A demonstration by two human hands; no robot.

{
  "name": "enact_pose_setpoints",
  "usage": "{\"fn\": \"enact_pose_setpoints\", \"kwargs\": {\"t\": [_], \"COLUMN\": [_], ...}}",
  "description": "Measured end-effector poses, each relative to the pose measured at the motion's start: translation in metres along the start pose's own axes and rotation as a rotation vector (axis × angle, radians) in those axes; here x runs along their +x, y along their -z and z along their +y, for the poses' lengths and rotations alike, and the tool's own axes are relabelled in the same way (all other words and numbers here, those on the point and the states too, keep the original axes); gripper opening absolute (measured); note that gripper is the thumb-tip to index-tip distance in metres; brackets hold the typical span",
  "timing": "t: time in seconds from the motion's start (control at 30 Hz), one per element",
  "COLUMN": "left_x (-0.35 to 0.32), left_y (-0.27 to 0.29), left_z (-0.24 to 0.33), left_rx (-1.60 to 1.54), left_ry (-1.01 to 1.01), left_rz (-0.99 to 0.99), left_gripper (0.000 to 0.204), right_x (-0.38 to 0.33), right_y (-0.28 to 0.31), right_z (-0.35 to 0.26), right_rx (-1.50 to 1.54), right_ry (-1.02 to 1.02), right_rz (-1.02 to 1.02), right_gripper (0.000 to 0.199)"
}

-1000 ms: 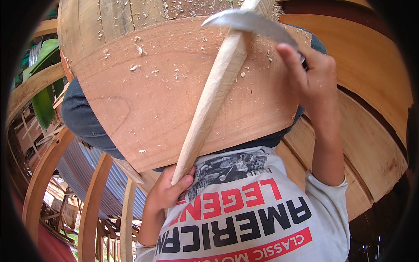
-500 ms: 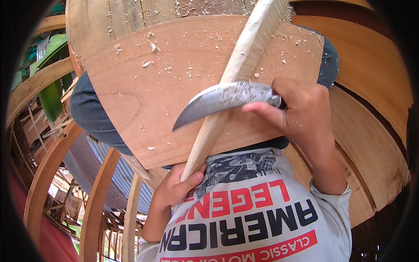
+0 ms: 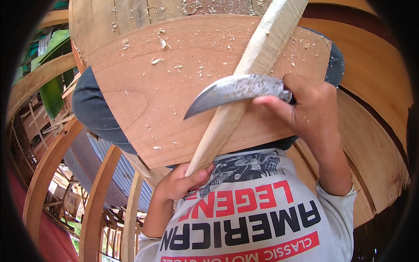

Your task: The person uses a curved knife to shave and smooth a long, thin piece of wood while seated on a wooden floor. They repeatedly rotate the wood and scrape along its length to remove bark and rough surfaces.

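Observation:
My left hand [image 3: 182, 180] is closed around the near end of a long pale wooden stick [image 3: 248, 72], close against my shirt. The stick slants away to the upper right across a reddish-brown board [image 3: 144, 100] on my lap, its far end cut off by the view's top edge. In my right hand [image 3: 312, 105] is a broad curved knife [image 3: 235, 91] with a rust-spotted blade. The blade lies across the stick at about its middle, tip toward the left. Whether its edge bites into the wood cannot be made out. My fingers hide most of the handle.
Wood shavings [image 3: 162, 42] are scattered over the board and the planks [image 3: 131, 15] beyond it. Curved wooden panels [image 3: 366, 144] stand at my right. On the left are wooden posts [image 3: 98, 196], a corrugated metal sheet [image 3: 124, 172] and a green leaf [image 3: 52, 96].
Stick, board and knife sit slightly further right in the view. The knife and right hand have shifted a little up along the stick, and the left hand keeps its hold.

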State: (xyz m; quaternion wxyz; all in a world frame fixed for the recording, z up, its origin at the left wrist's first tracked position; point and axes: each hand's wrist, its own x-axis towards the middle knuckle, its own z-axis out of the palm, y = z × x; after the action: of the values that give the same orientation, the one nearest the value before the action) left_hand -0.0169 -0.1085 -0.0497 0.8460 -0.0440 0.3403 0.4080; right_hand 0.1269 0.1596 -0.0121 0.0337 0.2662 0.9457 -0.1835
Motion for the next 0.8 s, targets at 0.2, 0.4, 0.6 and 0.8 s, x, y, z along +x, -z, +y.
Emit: {"fn": "enact_pose_setpoints", "kwargs": {"t": [0.2, 0.4, 0.6, 0.8], "left_x": [0.006, 0.008, 0.009, 0.007], "left_y": [0.006, 0.005, 0.006, 0.005], "left_z": [0.0, -0.001, -0.003, -0.006], "left_rx": [-0.003, -0.006, -0.016, -0.07], "left_ry": [0.031, 0.02, 0.009, 0.025], "left_rz": [-0.024, -0.035, -0.072, -0.054], "left_gripper": [0.038, 0.04, 0.038, 0.037], "right_x": [0.005, 0.013, 0.014, 0.012], "right_y": [-0.001, 0.0, 0.001, 0.0], "right_z": [0.005, 0.014, 0.019, 0.017], "right_rx": [0.029, 0.044, 0.097, 0.038], "right_ry": [-0.15, -0.284, -0.318, -0.185], "right_rz": [0.093, 0.117, 0.13, 0.121], "right_gripper": [0.056, 0.059, 0.059, 0.048]}}
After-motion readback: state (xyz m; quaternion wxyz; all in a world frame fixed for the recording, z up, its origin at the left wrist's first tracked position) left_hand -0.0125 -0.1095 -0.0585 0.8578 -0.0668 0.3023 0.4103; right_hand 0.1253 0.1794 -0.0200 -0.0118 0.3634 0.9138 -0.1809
